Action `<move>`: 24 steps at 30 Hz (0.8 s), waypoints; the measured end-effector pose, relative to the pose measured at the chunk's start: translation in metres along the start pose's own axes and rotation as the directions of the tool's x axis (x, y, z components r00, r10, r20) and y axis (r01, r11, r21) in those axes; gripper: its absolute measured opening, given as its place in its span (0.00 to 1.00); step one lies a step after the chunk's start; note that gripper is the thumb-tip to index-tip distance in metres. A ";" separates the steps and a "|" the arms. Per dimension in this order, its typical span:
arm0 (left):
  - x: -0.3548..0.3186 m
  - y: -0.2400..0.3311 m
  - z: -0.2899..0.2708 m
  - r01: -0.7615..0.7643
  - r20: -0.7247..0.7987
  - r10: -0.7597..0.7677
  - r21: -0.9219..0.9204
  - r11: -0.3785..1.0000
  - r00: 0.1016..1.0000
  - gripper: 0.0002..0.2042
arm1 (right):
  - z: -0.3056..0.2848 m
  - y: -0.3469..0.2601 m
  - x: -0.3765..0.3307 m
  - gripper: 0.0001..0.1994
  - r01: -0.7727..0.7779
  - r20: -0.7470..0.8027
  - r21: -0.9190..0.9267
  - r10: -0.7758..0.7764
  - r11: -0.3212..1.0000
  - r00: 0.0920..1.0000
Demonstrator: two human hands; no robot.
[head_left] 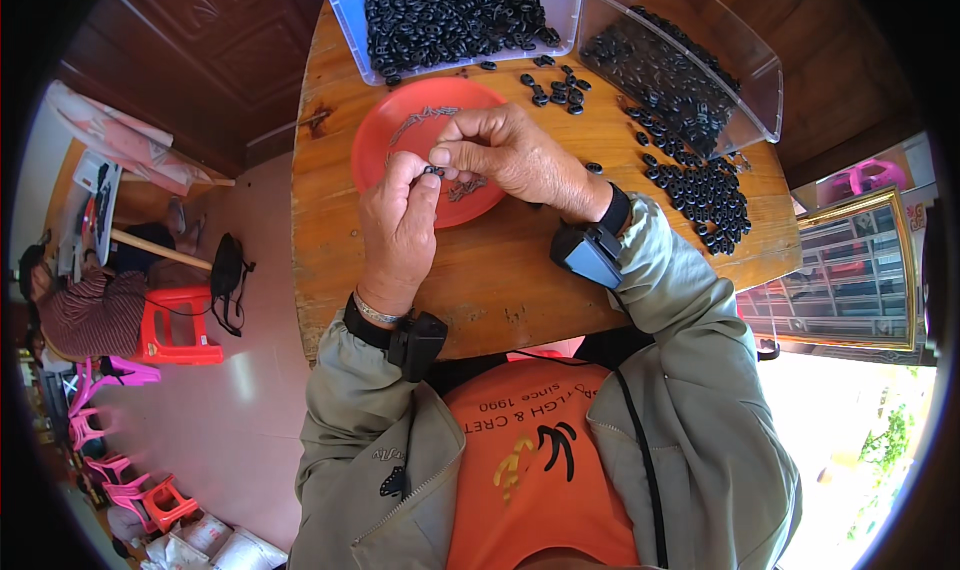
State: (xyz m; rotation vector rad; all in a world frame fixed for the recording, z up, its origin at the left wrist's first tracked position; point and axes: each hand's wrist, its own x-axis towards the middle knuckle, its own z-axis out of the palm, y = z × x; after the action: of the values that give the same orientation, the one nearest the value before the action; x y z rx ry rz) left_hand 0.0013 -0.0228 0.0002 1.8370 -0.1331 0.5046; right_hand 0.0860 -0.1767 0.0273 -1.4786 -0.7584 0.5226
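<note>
Over a round orange-red plate [375, 130], my two hands meet at the fingertips. My left hand [397, 215] pinches a small black oval piece with holes [433, 171] between thumb and forefinger. Close against it, my right hand [500, 155] has its thumb and fingers pressed together; what they hold is too small to make out. On the plate lie thin grey metal pieces [425, 117], strung out like a chain, with more partly hidden beneath my hands.
A clear bin [352, 30] of black pieces stands at the table's far side, and a transparent container [750, 100] lies tilted at the right. Loose black pieces [705, 195] spread across the wooden table [500, 305]. A person [100, 310] is at the left, near a red stool [180, 325].
</note>
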 end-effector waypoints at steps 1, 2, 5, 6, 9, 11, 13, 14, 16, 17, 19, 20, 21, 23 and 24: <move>0.000 0.000 0.000 0.001 0.001 -0.001 0.000 1.000 1.000 0.05 | 0.001 0.002 0.000 0.10 -0.001 -0.001 0.000 0.001 1.000 1.000; -0.001 0.001 0.001 0.024 0.008 -0.024 -0.042 0.999 1.000 0.05 | 0.002 0.006 0.001 0.09 0.062 -0.023 -0.054 -0.063 0.997 0.998; -0.003 0.007 0.001 0.090 0.039 -0.088 -0.075 0.993 0.995 0.05 | 0.004 0.004 0.000 0.08 0.155 -0.048 -0.233 -0.171 0.960 0.984; -0.003 0.009 0.002 0.130 0.060 -0.126 -0.066 0.989 0.990 0.06 | 0.004 0.001 -0.002 0.07 0.185 -0.050 -0.355 -0.216 0.916 0.975; -0.004 0.005 0.003 0.039 0.043 -0.034 -0.119 0.992 0.998 0.08 | 0.008 -0.002 -0.004 0.08 0.295 -0.029 -0.474 -0.350 0.830 0.936; -0.004 0.003 0.004 0.042 0.053 -0.036 -0.120 0.992 0.998 0.08 | 0.006 -0.002 -0.005 0.09 0.305 -0.022 -0.523 -0.370 0.796 0.929; -0.003 0.005 0.006 0.044 0.065 -0.037 -0.122 0.992 0.997 0.08 | 0.004 -0.003 -0.006 0.11 0.311 -0.016 -0.573 -0.390 0.759 0.921; -0.003 0.008 0.006 0.074 0.054 -0.067 -0.141 0.987 0.996 0.08 | 0.002 -0.004 -0.007 0.12 0.277 -0.005 -0.570 -0.340 0.774 0.940; -0.004 0.010 0.005 0.101 0.052 -0.094 -0.165 0.981 0.994 0.07 | -0.003 -0.008 -0.009 0.14 0.237 -0.002 -0.571 -0.290 0.786 0.957; -0.004 0.010 0.004 0.100 0.031 -0.096 -0.160 0.982 0.995 0.07 | -0.009 -0.011 -0.010 0.15 0.216 -0.074 -0.608 -0.325 0.764 0.943; -0.003 0.011 0.001 0.113 0.006 -0.114 -0.157 0.981 0.994 0.05 | -0.032 -0.018 -0.010 0.18 0.128 -0.192 -0.688 -0.350 0.714 0.917; -0.003 0.012 0.001 0.114 0.016 -0.113 -0.164 0.980 0.993 0.05 | -0.046 -0.019 -0.014 0.17 0.064 -0.253 -0.729 -0.355 0.682 0.900; -0.002 0.012 0.001 0.120 0.015 -0.120 -0.169 0.978 0.993 0.05 | -0.061 -0.019 -0.019 0.16 -0.004 -0.312 -0.763 -0.363 0.647 0.878; -0.001 0.014 0.001 0.127 0.022 -0.125 -0.182 0.975 0.992 0.05 | -0.093 -0.016 -0.033 0.12 -0.079 -0.284 -0.831 -0.297 0.550 0.912; -0.001 0.015 0.001 0.128 0.027 -0.125 -0.180 0.975 0.992 0.05 | -0.105 -0.013 -0.043 0.11 -0.106 -0.282 -0.809 -0.224 0.578 0.933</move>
State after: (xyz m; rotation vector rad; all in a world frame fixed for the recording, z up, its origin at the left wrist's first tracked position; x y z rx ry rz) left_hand -0.0043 -0.0286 0.0123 1.6589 -0.0697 0.3767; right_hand 0.1316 -0.2801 0.0411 -2.3262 -0.7866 -0.2399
